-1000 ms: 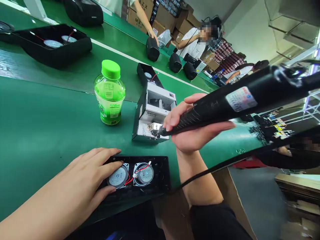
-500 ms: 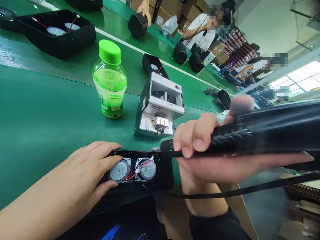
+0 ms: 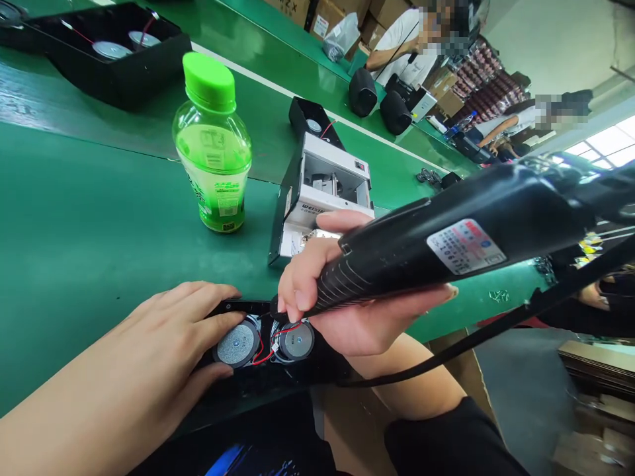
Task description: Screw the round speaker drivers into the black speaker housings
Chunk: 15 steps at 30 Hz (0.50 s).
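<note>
My left hand is closed on the left end of a black speaker housing, thumb and fingers on either side. Two round speaker drivers, a left one and a right one, show their grey backs inside it, with a red wire between them. My right hand is wrapped round a black electric screwdriver with a white label. Its tip points down and left at the housing's far edge, between the drivers; whether it touches a screw is hidden. A black cord passes beneath the hand.
Just behind my right hand is a white screw dispenser. A green-capped bottle stands to its left. Open speaker housings, one large and one smaller, lie farther back. A co-worker sits across the bench.
My right hand has brought the screwdriver left and down, its tip now over the space between the drivers. The left hand stays on the housing. A co-worker's hand with a black speaker has left view.
</note>
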Tool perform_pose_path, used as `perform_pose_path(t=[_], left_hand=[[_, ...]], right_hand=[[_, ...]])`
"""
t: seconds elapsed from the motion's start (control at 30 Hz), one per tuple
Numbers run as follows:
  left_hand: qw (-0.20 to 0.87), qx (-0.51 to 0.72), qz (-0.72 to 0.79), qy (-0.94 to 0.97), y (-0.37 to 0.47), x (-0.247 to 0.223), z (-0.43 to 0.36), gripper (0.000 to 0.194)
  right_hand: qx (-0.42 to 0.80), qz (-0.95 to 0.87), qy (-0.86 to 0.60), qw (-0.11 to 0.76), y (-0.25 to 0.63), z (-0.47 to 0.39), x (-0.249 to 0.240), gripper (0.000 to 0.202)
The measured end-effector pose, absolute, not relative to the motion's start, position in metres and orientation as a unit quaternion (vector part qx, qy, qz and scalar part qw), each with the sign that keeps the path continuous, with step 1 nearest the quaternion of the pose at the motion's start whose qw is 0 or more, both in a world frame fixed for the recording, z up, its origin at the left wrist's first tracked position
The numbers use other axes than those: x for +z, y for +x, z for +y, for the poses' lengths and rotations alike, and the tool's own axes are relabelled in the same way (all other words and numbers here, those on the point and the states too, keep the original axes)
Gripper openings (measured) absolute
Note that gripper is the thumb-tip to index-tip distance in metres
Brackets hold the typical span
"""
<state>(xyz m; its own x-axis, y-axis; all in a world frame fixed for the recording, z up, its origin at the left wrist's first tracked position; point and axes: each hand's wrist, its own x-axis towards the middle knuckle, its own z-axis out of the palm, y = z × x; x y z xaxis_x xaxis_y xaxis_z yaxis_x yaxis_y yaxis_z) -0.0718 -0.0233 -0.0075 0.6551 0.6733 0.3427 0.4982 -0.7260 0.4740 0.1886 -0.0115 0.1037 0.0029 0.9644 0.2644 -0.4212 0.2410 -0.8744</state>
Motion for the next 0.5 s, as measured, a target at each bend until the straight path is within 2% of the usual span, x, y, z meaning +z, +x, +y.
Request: perform_pose_path(t=[0.2, 0.37, 0.5], left_hand=[[0.196, 0.258, 0.34, 0.883, -0.071, -0.007, -0.027, 0.032], [0.208, 0.258, 0.345, 0.878, -0.071, -0.005, -0.027, 0.033], [0.199, 0.277, 0.335, 0.878, -0.067, -0.003, -0.025, 0.032]], right_hand=[[0.529, -0.478, -0.341, 0.612, 0.187, -0.01, 0.098, 0.068], [0.514, -0.488, -0.277, 0.649, 0.178, -0.007, 0.081, 0.06], [0.509, -0.515, -0.261, 0.639, 0.181, -0.009, 0.074, 0.056]])
